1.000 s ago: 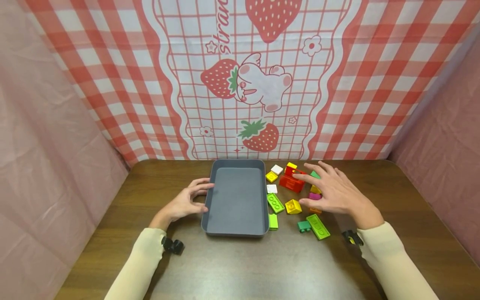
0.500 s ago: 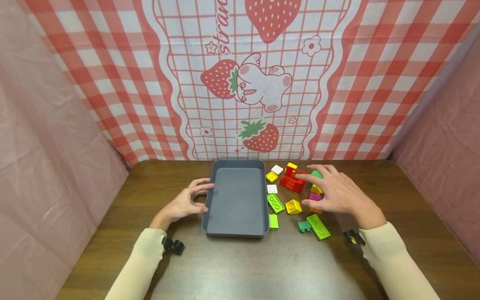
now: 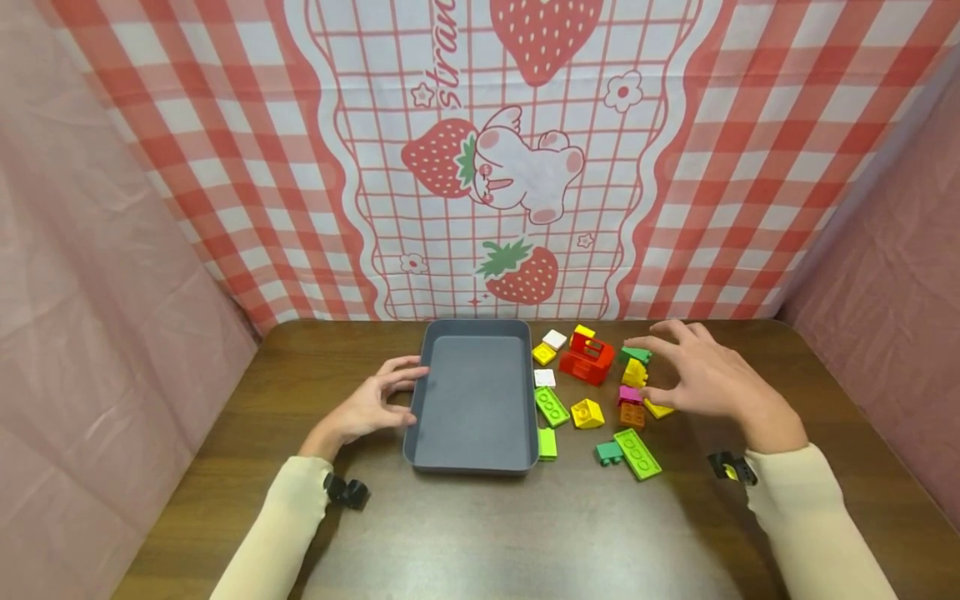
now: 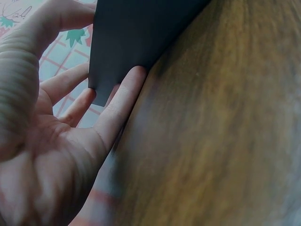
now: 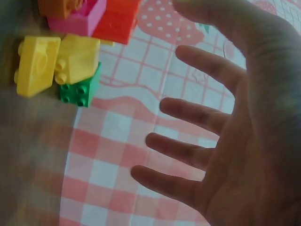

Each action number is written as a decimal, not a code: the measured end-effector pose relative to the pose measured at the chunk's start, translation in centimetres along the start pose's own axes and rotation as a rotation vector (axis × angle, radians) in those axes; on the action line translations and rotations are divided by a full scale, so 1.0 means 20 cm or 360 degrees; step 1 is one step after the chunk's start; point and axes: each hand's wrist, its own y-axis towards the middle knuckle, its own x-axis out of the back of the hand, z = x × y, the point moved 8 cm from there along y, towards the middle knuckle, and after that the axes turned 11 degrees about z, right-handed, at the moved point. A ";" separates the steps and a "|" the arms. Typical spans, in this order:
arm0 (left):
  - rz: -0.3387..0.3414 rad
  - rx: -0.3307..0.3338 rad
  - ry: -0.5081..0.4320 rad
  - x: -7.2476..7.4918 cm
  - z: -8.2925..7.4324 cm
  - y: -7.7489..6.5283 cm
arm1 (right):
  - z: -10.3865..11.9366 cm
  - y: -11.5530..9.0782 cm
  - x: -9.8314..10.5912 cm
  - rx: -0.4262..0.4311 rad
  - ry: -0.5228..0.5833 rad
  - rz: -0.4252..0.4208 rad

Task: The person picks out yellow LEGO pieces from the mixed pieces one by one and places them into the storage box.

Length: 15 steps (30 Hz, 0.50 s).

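Observation:
A grey rectangular tray (image 3: 476,408) lies on the table, with no blocks inside. My left hand (image 3: 371,408) touches its left side; in the left wrist view, extended fingers (image 4: 123,96) meet the tray's dark outer wall (image 4: 120,42). Right of the tray, my right hand (image 3: 708,375) hovers with spread fingers and holds nothing. Nearest its fingertips are a yellow toy brick (image 3: 635,372), a green one (image 3: 636,355), a magenta one (image 3: 630,394) and an orange one (image 3: 632,415). Another yellow brick (image 3: 660,408) shows partly below the thumb.
Between tray and right hand lie a red window-shaped brick (image 3: 588,362), a yellow sloped brick (image 3: 587,413) and several small white, yellow and lime pieces. A lime plate (image 3: 637,454) beside a dark green brick (image 3: 608,453) sits nearer the front. A checked cloth (image 3: 480,208) hangs behind the table.
My right hand has moved right, away from the red brick, uncovering the green, yellow, magenta and orange bricks. The left hand and the tray have stayed still.

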 end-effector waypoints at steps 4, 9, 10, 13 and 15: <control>0.0000 0.0004 -0.0001 0.00 0.00 0.00 | -0.04 -0.02 0.00 -0.0029 0.0069 0.0048; -0.0005 0.0015 0.0002 0.00 0.01 0.00 | -0.04 -0.01 -0.02 -0.0003 0.0121 0.0083; -0.0006 0.0017 0.0002 0.00 0.01 0.00 | -0.04 -0.01 -0.03 -0.0005 0.0127 0.0096; -0.0002 0.0014 -0.0010 0.00 0.00 0.00 | -0.05 0.00 -0.05 -0.0020 0.0147 0.0153; 0.0002 0.0010 -0.0016 0.00 0.00 0.00 | -0.06 0.00 -0.07 -0.0027 0.0162 0.0196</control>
